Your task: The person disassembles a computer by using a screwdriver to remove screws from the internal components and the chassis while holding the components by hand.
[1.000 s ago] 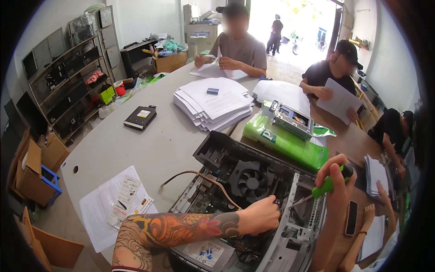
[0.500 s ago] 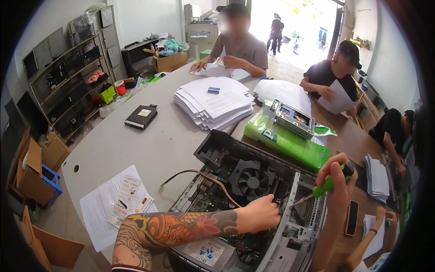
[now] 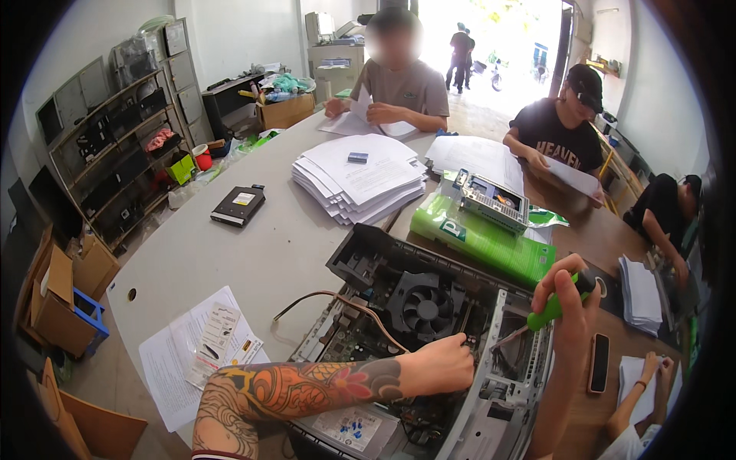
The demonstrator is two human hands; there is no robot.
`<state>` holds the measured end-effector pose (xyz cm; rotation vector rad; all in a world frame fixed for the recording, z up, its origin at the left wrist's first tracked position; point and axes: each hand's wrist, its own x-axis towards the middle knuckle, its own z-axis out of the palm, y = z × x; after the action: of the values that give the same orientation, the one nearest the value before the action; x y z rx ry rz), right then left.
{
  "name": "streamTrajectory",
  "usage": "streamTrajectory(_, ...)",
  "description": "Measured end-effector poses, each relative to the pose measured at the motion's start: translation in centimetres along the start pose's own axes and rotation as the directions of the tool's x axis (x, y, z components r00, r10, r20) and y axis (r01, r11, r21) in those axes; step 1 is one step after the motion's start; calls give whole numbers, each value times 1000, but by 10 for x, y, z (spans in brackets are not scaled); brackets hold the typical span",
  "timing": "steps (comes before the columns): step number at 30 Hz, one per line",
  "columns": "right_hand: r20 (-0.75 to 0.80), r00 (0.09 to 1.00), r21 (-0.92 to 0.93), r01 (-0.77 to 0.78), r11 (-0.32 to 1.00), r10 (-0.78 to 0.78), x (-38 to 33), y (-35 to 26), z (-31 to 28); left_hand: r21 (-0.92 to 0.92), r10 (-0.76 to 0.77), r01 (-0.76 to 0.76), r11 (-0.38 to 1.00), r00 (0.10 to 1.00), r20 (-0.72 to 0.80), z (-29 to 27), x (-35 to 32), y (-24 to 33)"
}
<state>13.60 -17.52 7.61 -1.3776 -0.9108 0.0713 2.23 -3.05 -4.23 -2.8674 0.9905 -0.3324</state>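
An open desktop computer case (image 3: 491, 414) lies on the grey table (image 3: 261, 253) in front of me, its fan (image 3: 426, 308) and board exposed. My left hand (image 3: 445, 363), on a tattooed forearm, reaches into the case with fingers pinched down near the board; what they hold is hidden. My right hand (image 3: 566, 307) grips a green-handled screwdriver (image 3: 546, 312) whose shaft slants down-left toward the case interior, its tip close to the left fingers. A brown cable (image 3: 337, 303) trails from the case onto the table.
A thick paper stack (image 3: 360, 178), a black drive (image 3: 239, 205), a green package (image 3: 483, 239) with a metal part on it, and printed sheets (image 3: 195, 356) lie on the table. A phone (image 3: 599, 362) lies at right. Three people sit around the far side reading papers. Shelves stand at left.
My right hand has lifted and tilted the screwdriver, bringing its tip down-left toward the left fingers. The left hand stayed inside the case.
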Motion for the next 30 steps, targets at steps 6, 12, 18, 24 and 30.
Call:
streamTrajectory(6,-3,1000,14,-9,1000,9,-1,-2,2,-19,-4,4,1000,1000,16,-9,1,-5)
streamTrajectory(12,-16,1000,17,-13,1000,14,-2,-3,3,45,12,-12,999,1000,11,-12,2,-1)
streamTrajectory(18,-9,1000,-1,-7,1000,7,-3,-2,1,104,-55,58,993,998,-30,-12,4,3)
streamTrajectory(24,-7,1000,-14,24,1000,-24,-2,1,0,132,-60,58,990,998,12,-3,4,7)
streamTrajectory(30,16,1000,-7,21,1000,-21,-1,0,0,77,-46,48,996,999,-20,1,4,10)
